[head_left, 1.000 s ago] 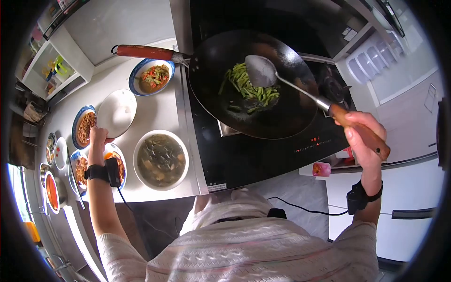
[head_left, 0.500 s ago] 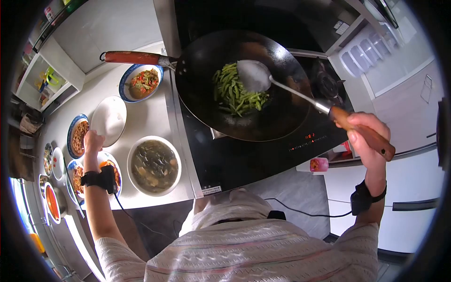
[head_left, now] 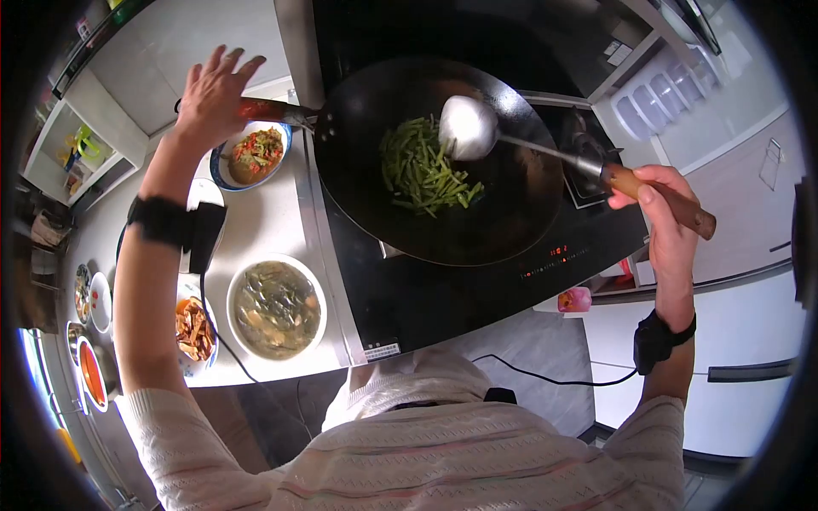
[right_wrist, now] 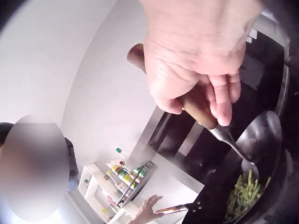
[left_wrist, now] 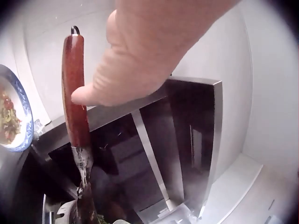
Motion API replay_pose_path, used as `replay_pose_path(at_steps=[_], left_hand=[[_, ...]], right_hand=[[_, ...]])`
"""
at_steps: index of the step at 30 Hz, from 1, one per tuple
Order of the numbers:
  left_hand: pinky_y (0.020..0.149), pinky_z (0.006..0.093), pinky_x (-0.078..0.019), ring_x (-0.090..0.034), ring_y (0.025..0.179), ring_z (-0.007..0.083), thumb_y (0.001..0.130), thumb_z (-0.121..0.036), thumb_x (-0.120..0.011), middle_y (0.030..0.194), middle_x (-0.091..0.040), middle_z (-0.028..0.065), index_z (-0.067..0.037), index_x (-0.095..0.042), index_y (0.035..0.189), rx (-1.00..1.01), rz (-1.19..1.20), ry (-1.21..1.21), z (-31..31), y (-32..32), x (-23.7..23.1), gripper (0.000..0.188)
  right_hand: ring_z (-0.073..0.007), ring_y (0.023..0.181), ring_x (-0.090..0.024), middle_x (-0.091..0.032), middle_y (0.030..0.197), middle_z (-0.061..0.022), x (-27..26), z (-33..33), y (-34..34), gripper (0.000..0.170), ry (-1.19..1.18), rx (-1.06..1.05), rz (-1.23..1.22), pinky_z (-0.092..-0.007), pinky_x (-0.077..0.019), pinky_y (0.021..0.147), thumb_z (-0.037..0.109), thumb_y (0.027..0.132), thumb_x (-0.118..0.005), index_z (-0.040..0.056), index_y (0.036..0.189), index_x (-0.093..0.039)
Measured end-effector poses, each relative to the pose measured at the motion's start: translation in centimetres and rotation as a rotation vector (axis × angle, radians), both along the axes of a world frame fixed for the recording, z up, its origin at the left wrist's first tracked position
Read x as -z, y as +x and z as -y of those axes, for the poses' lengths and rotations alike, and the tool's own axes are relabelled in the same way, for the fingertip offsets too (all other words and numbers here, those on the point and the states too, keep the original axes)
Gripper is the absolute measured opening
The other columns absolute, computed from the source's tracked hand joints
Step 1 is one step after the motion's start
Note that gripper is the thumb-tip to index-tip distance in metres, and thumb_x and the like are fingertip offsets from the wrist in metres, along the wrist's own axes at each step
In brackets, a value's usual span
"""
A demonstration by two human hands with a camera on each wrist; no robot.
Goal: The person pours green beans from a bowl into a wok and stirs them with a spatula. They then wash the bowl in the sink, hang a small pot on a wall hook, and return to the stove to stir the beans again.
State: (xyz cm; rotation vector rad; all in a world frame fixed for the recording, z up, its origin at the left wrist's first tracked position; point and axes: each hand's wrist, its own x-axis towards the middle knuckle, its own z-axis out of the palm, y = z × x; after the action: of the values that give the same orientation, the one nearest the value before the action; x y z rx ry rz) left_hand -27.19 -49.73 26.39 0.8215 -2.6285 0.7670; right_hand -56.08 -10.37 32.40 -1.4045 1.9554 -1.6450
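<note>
My left hand (head_left: 213, 100) is over the red wok handle (left_wrist: 74, 70), its fingers spread and straight. In the left wrist view the thumb overlaps the handle's side, with no fingers wrapped round it. My right hand (head_left: 671, 226) grips the wooden handle of a metal spatula (head_left: 469, 128), fingers curled round it. The spatula's blade is inside the black wok (head_left: 511, 226), at the right edge of a pile of cut green beans (head_left: 423, 170). In the right wrist view the spatula's shaft (right_wrist: 233, 145) slants down into the wok.
Left of the cooktop (head_left: 426, 315), the counter holds a soup bowl (head_left: 277, 308), a blue-rimmed bowl (head_left: 223, 169) of chopped vegetables and a dish of brown strips (head_left: 196, 332). A white bowl (head_left: 204, 192) is partly hidden behind my left wrist. A cable hangs from each wrist strap.
My left hand has let go of the white bowl and moved up to the wok handle, its fingers opening out. The spatula has shifted in the wok, and the beans lie more gathered.
</note>
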Motion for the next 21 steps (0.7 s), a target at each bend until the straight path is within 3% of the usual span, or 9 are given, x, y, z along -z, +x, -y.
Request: replay_pose_path(at_steps=[1, 3, 4, 6, 7, 11, 15, 18, 21], left_hand=[[0.096, 0.0371, -0.0364, -0.039, 0.119, 0.0324, 0.062, -0.006, -0.068, 0.127, -0.044, 0.0136, -0.015, -0.042, 0.127, 0.001, 0.002, 0.001, 0.4, -0.7, -0.4, 0.071], [0.087, 0.0366, -0.0431, -0.052, 0.104, 0.0305, 0.054, -0.009, -0.072, 0.107, -0.057, 0.0129, -0.013, -0.054, 0.115, -0.205, 0.182, 0.526, 0.8, -1.9, -1.0, 0.063], [0.087, 0.0366, -0.0431, -0.052, 0.104, 0.0305, 0.054, -0.009, -0.072, 0.107, -0.057, 0.0129, -0.013, -0.054, 0.115, -0.202, 0.183, 0.525, 1.1, -1.8, -0.7, 0.063], [0.074, 0.0383, -0.0485, -0.061, 0.084, 0.0287, 0.050, -0.005, -0.069, 0.081, -0.063, 0.0104, -0.010, -0.064, 0.092, -0.188, 0.262, 0.469, 1.6, -1.5, 0.0, 0.042], [0.071, 0.0388, -0.0484, -0.060, 0.080, 0.0293, 0.053, -0.006, -0.065, 0.078, -0.062, 0.0110, -0.009, -0.065, 0.078, -0.171, 0.217, 0.427, 0.9, -1.1, 0.5, 0.025], [0.067, 0.0388, -0.0484, -0.061, 0.073, 0.0286, 0.060, -0.010, -0.062, 0.073, -0.062, 0.0100, -0.010, -0.064, 0.079, -0.169, 0.113, 0.410, -0.4, 0.3, 1.5, 0.019], [0.067, 0.0390, -0.0483, -0.061, 0.073, 0.0284, 0.062, -0.010, -0.061, 0.073, -0.062, 0.0105, -0.012, -0.064, 0.080, -0.212, 0.087, 0.396, -1.2, 0.2, 1.2, 0.019], [0.067, 0.0388, -0.0484, -0.061, 0.073, 0.0285, 0.060, -0.009, -0.061, 0.073, -0.062, 0.0110, -0.011, -0.065, 0.080, -0.228, 0.067, 0.387, -0.9, -0.3, 1.6, 0.020], [0.068, 0.0378, -0.0486, -0.061, 0.074, 0.0285, 0.058, -0.009, -0.061, 0.074, -0.062, 0.0114, -0.011, -0.065, 0.080, -0.235, 0.099, 0.427, -0.9, -0.5, 1.9, 0.023]], right_hand=[[-0.0169, 0.072, -0.063, -0.061, 0.086, -0.0123, -0.1, 0.1, 0.0, 0.014, 0.019, 0.008, -0.106, -0.0247, -0.0490, 0.069, 0.002, 0.083, -0.054, -0.0024, 0.097, -0.056], [-0.0161, 0.075, -0.062, -0.061, 0.088, -0.0116, 0.8, 1.1, -0.5, 0.015, 0.017, 0.008, -0.084, -0.0242, -0.0487, 0.070, 0.001, 0.083, -0.054, -0.0021, 0.098, -0.056], [-0.0153, 0.078, -0.061, -0.060, 0.090, -0.0109, 1.4, 1.6, -0.8, 0.016, 0.014, 0.003, -0.063, -0.0236, -0.0483, 0.070, 0.001, 0.084, -0.054, -0.0017, 0.099, -0.055], [-0.0148, 0.080, -0.061, -0.059, 0.093, -0.0097, 2.4, 1.9, -0.9, 0.018, 0.041, -0.065, -0.034, -0.0230, -0.0479, 0.072, 0.000, 0.083, -0.054, -0.0012, 0.101, -0.054], [-0.0147, 0.080, -0.061, -0.059, 0.093, -0.0102, 2.5, 1.9, -0.7, 0.018, 0.040, -0.111, -0.049, -0.0224, -0.0475, 0.071, 0.000, 0.083, -0.054, -0.0017, 0.101, -0.054], [-0.0152, 0.078, -0.062, -0.061, 0.091, -0.0130, 0.2, 0.3, -0.5, 0.017, 0.062, -0.145, -0.097, -0.0194, -0.0450, 0.066, -0.001, 0.083, -0.052, -0.0033, 0.099, -0.055], [-0.0180, 0.077, -0.063, -0.061, 0.089, -0.0136, -1.0, -1.0, 0.6, 0.018, -0.003, -0.173, -0.136, -0.0226, -0.0475, 0.066, 0.000, 0.081, -0.052, -0.0030, 0.098, -0.056], [-0.0196, 0.079, -0.063, -0.061, 0.087, -0.0134, -0.3, -0.3, 1.5, 0.017, 0.088, -0.212, -0.099, -0.0270, -0.0499, 0.071, 0.001, 0.079, -0.056, -0.0023, 0.096, -0.057], [-0.0192, 0.079, -0.063, -0.061, 0.087, -0.0120, -0.3, 0.3, 1.6, 0.017, 0.095, -0.098, -0.151, -0.0262, -0.0497, 0.070, 0.003, 0.079, -0.058, -0.0020, 0.096, -0.058]])
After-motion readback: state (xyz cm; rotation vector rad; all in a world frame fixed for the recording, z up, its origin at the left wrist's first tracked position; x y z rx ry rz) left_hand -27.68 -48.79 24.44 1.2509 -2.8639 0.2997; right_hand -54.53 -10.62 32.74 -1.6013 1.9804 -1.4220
